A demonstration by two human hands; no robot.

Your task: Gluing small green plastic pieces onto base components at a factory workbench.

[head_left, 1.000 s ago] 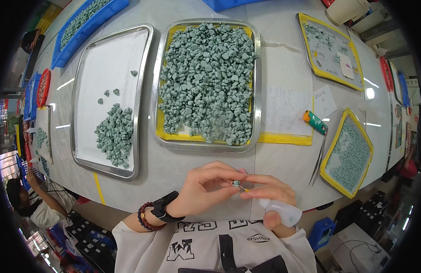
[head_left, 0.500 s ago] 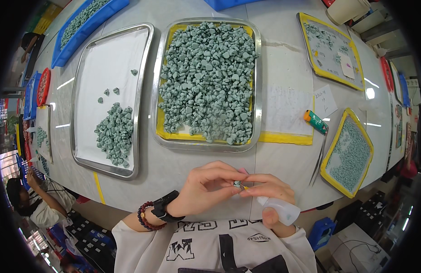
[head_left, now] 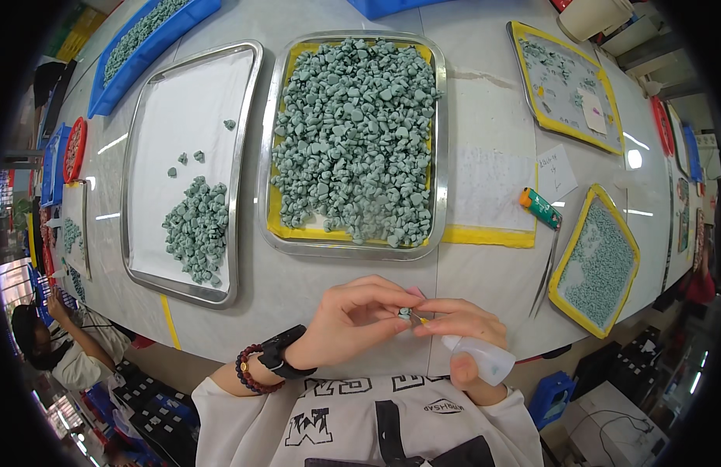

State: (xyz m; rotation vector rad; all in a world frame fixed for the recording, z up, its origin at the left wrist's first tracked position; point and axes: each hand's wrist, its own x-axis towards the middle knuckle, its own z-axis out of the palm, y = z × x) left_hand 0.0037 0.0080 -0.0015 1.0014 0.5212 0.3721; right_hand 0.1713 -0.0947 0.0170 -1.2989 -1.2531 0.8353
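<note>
My left hand (head_left: 356,319) pinches a small grey-green moulded piece (head_left: 405,313) between thumb and fingertips, just in front of my body. My right hand (head_left: 469,323) is wrapped round a translucent squeeze bottle (head_left: 493,364), whose fine tip with a yellow base points left at the piece. Whether that tip touches the piece is too small to tell. Beyond my hands stands a metal tray (head_left: 353,251) heaped with similar grey-green pieces. To its left, a white-lined metal tray (head_left: 166,140) bears a smaller pile and several loose pieces.
A green and orange lighter (head_left: 541,208) and metal tweezers (head_left: 546,272) lie at right. Nearby are a yellow-edged tray (head_left: 553,289) of tiny pieces and another yellow-edged tray (head_left: 532,109) behind it. A blue bin (head_left: 100,97) stands far left. Another person (head_left: 72,342) sits at the left.
The piece in my left fingertips has turned or shifted slightly. The bottle's yellow-based tip shows a little more to its right. Both hands otherwise stay in place, and the trays have not moved.
</note>
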